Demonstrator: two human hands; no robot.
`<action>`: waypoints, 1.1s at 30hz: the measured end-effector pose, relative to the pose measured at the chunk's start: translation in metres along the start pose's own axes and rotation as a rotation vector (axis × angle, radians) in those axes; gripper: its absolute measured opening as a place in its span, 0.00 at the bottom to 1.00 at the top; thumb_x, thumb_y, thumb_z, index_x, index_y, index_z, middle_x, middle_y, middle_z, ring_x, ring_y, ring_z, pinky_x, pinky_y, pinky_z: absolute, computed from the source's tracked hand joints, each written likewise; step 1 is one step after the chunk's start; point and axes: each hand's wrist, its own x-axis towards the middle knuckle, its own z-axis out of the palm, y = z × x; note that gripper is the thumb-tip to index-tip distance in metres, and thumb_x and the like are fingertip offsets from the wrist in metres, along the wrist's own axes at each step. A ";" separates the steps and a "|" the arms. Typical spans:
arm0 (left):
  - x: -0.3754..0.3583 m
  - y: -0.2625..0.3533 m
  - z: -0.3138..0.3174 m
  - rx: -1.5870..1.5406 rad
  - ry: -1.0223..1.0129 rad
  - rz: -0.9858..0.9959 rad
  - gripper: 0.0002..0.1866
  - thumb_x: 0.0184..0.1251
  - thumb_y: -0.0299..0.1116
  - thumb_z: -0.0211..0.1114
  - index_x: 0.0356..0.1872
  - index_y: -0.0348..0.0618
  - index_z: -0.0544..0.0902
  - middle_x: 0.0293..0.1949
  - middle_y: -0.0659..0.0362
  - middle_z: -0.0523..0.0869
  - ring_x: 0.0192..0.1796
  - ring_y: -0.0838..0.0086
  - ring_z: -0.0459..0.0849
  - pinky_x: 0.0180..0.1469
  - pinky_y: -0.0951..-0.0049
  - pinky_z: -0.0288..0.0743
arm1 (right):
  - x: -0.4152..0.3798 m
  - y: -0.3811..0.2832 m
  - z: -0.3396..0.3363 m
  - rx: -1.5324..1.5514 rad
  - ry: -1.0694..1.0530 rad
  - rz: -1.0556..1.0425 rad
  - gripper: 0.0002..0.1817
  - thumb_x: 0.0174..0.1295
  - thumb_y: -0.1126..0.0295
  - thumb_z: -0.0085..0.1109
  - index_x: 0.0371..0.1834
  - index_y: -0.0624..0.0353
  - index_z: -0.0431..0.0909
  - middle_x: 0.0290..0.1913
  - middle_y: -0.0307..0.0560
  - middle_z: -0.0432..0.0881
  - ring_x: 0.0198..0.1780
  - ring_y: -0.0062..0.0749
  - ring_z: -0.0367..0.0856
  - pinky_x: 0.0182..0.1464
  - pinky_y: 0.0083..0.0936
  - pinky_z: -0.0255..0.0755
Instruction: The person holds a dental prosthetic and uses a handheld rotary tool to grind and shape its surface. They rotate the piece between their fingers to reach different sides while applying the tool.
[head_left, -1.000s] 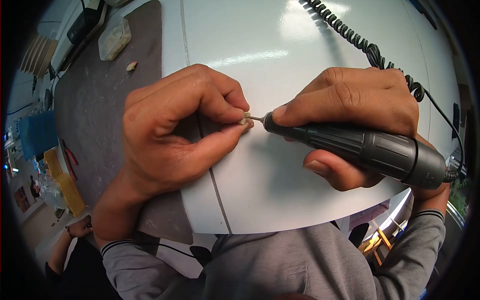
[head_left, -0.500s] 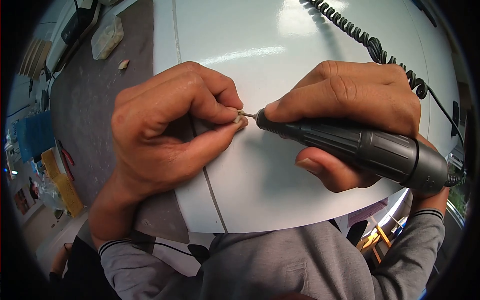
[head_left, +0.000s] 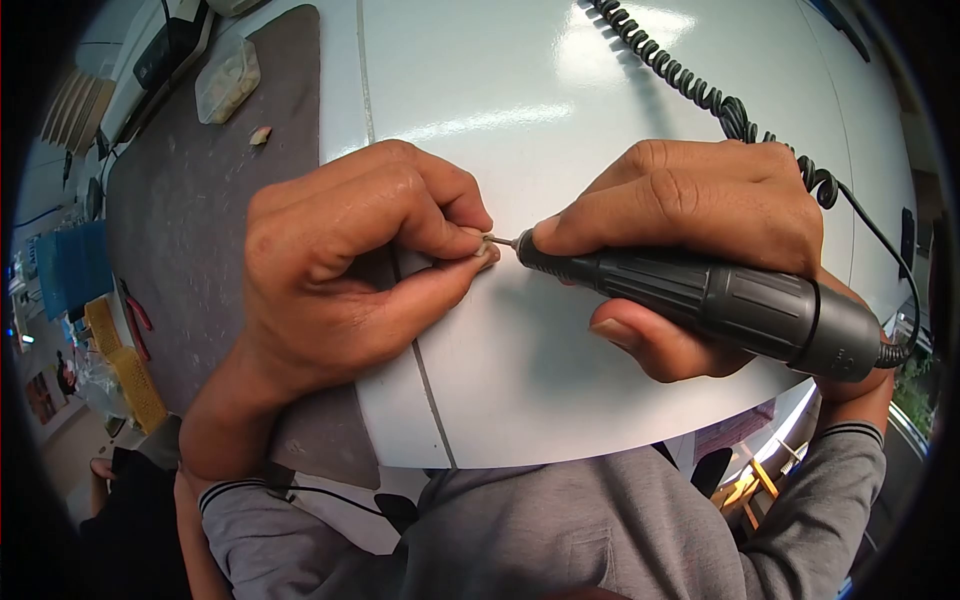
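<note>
Between the fingertips of my left hand [head_left: 350, 255] is a small pale piece [head_left: 482, 247], mostly covered by the fingers. My right hand [head_left: 690, 210] is wrapped round a black rotary handpiece [head_left: 700, 300], whose thin metal bit [head_left: 502, 241] points left and meets the small piece. Whether the bit touches it or enters it is hard to tell. Both hands are above the white table [head_left: 520, 400].
A grey mat [head_left: 180, 220] lies at the left with a clear box of pale pieces [head_left: 228, 82], a loose piece [head_left: 261, 135] and red-handled pliers [head_left: 137, 315]. A coiled black cable [head_left: 670, 65] crosses the upper right. Another person's dark clothing [head_left: 135, 530] shows lower left.
My left hand and the small piece have shifted slightly right and down in the view. The rear of the handpiece has moved a little left. The mat and box also appear farther right.
</note>
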 end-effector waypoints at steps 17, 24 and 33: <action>-0.004 0.007 0.006 -0.139 0.070 -0.170 0.11 0.58 0.16 0.83 0.37 0.35 0.89 0.41 0.55 0.91 0.41 0.75 0.90 0.43 0.77 0.82 | -0.005 0.001 -0.015 0.098 0.050 0.065 0.23 0.63 0.61 0.68 0.51 0.72 0.87 0.33 0.56 0.92 0.33 0.37 0.95 0.37 0.28 0.92; -0.004 0.003 -0.002 -0.067 0.051 -0.149 0.13 0.62 0.19 0.82 0.47 0.39 0.93 0.41 0.58 0.90 0.40 0.78 0.87 0.42 0.76 0.80 | -0.005 0.006 -0.017 0.235 0.078 0.093 0.24 0.63 0.63 0.64 0.54 0.75 0.84 0.36 0.58 0.92 0.33 0.37 0.96 0.38 0.27 0.92; -0.009 -0.004 0.000 -0.248 0.107 -0.183 0.12 0.71 0.14 0.74 0.53 0.33 0.87 0.46 0.53 0.91 0.50 0.73 0.90 0.55 0.73 0.84 | -0.004 0.005 -0.016 0.207 0.089 0.027 0.23 0.64 0.62 0.67 0.53 0.74 0.86 0.35 0.57 0.93 0.34 0.37 0.95 0.38 0.28 0.92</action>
